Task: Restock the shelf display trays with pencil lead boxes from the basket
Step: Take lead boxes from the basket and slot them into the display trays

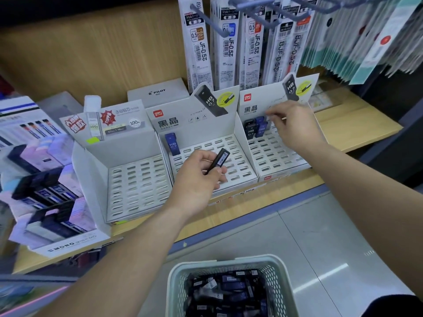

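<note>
My left hand [198, 179] holds a black pencil lead box [220, 159] tilted over the middle display tray [238, 170], where one blue HB 0.7 box [172, 144] stands at the back left. My right hand [291, 124] reaches into the right tray [274, 156], fingers curled beside three black and blue boxes [255, 127] standing at its back left; whether it pinches one I cannot tell. The left tray [137, 186] holds no boxes. The pale green basket [279, 271] with several dark lead boxes sits below, near the bottom edge.
Pen refill packets [229, 42] hang on hooks above the trays. A grey Pilot box [158, 92] stands behind them. At the left sits a Mono display [45, 191] with dark boxes. The wooden shelf edge [251, 202] runs in front, grey floor beneath.
</note>
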The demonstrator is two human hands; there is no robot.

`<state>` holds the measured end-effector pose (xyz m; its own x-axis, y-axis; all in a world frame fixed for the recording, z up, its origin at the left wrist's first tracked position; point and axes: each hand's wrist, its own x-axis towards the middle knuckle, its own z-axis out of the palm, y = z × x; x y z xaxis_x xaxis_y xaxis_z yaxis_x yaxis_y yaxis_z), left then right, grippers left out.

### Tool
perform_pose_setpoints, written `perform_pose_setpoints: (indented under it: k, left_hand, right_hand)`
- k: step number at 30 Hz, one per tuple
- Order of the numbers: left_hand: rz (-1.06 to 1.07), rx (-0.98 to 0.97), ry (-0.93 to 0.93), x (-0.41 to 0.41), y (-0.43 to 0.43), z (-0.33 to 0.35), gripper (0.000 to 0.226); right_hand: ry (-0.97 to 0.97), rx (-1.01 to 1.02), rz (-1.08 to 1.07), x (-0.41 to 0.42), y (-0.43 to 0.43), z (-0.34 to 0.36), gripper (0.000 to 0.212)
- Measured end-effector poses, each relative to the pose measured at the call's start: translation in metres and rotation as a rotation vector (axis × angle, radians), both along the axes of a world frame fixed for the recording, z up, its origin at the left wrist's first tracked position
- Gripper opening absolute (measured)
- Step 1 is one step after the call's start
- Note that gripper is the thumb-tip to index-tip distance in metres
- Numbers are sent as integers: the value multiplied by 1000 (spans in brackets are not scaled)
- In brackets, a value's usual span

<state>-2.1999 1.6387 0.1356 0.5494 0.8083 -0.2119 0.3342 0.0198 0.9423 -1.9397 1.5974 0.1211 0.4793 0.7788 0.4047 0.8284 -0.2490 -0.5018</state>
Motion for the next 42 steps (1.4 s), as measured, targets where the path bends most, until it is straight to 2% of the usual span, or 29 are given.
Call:
perform_pose_setpoints:
  k: [4,9,12,16,18,21,22,25,31,38,42]
  left_hand:
    - [5,-17,-29,-3,1,3,21]
    - [12,-23,-20,-8,0,8,18]
    - [9,-15,-18,-10,-2,11,18]
    - [12,-19,-29,-15,0,14,16]
    - [11,-33,-50,-19,0,16,14]
    - [13,-46,-82,-23,-2,22,12]
    - [10,-49,-93,-24,-3,24,12]
    - [5,-28,-126,-30,-5,30,15]
    - [13,86,-95,-55,-2,42,23]
    - [29,96,-143,-77,7,46,33]
    - [40,76,-144,-74,7,46,36]
  right_hand:
    - [65,-65,-7,-3,-4,-1,29]
    - [115,-233,4,-2,-17,-6,52]
    - [133,-289,-2,-5,-17,-4,57]
    - [116,-228,-73,-18,-27,6,58]
    - [135,-143,-62,-34,-30,22,48]
    - [400,-78,75,-79,-29,52,17]
    - [505,-105,146,-97,-30,58,14]
    - [672,-191,267,-138,-32,63,26]
    - [1038,-37,236,-157,-38,71,6]
    - [998,-148,298,-172,-40,66,9]
    - [905,-134,319,-175,-38,62,11]
